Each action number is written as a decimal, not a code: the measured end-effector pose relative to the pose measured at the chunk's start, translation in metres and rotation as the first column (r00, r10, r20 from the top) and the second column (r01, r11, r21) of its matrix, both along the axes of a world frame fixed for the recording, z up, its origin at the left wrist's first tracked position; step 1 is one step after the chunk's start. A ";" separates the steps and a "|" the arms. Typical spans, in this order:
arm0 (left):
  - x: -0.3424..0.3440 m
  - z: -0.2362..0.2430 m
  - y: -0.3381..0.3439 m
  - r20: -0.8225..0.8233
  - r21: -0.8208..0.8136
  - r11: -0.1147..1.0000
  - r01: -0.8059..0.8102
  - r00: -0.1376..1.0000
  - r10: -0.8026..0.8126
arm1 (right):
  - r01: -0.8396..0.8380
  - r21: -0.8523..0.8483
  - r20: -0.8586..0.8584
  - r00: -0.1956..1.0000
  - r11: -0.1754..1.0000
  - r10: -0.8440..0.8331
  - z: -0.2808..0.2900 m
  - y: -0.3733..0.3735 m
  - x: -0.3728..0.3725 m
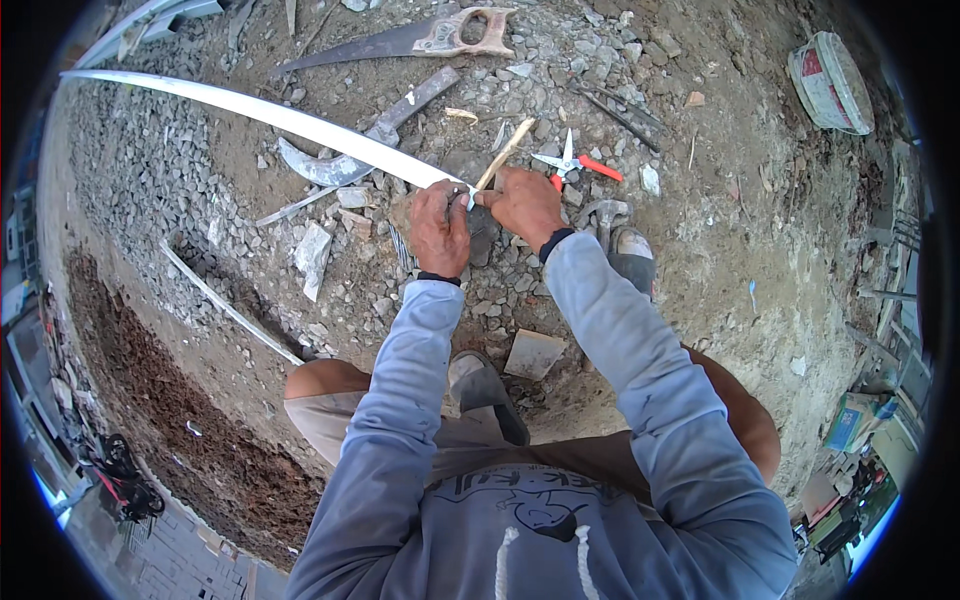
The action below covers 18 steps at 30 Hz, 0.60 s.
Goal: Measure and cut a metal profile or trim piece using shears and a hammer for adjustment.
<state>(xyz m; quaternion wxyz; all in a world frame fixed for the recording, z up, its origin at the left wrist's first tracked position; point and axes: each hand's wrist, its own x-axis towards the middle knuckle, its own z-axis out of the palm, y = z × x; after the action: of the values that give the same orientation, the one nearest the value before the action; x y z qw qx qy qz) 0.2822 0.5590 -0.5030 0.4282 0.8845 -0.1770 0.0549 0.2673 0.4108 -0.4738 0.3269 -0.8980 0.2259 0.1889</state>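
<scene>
A long white strip (290, 120) runs from the far left to its near end between my hands. My left hand (440, 228) is closed on this end, thumb and fingers pinching its edge. My right hand (525, 205) is closed on the same end from the right, its fingertips almost meeting the left thumb. Just beyond them a thin wooden stick (508, 150) slants away from the strip; its lower end is partly hidden by my fingers. Red-handled snips (568, 163) lie with blades spread near my right hand. A hammer (605, 214) rests beside my right shoe.
A handsaw (430, 38) and a curved blade (330, 165) lie on the stony ground beyond the strip. Dark long-handled pliers (622, 115) are farther right, and a dirty bucket (830, 85) stands at far right. A flat tile piece (534, 355) lies between my feet.
</scene>
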 end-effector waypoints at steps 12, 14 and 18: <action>-0.005 -0.011 -0.003 0.039 0.015 1.000 0.015 0.999 -0.016 | 0.058 0.152 0.224 0.970 0.987 -0.091 -0.027 0.001 -0.017; -0.003 -0.013 -0.002 0.067 0.026 0.999 0.034 0.997 -0.036 | 0.026 0.189 0.240 0.968 0.982 -0.071 -0.030 0.001 -0.019; -0.004 -0.012 -0.004 0.025 0.041 0.999 0.035 0.999 -0.036 | 0.001 0.242 0.285 0.956 0.970 -0.072 -0.033 -0.004 -0.020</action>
<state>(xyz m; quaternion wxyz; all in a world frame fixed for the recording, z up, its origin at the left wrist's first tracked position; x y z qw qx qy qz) 0.2783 0.5550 -0.5147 0.4087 0.8889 -0.1994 0.0550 0.2468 0.4071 -0.5067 0.4658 -0.8658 0.1675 0.0738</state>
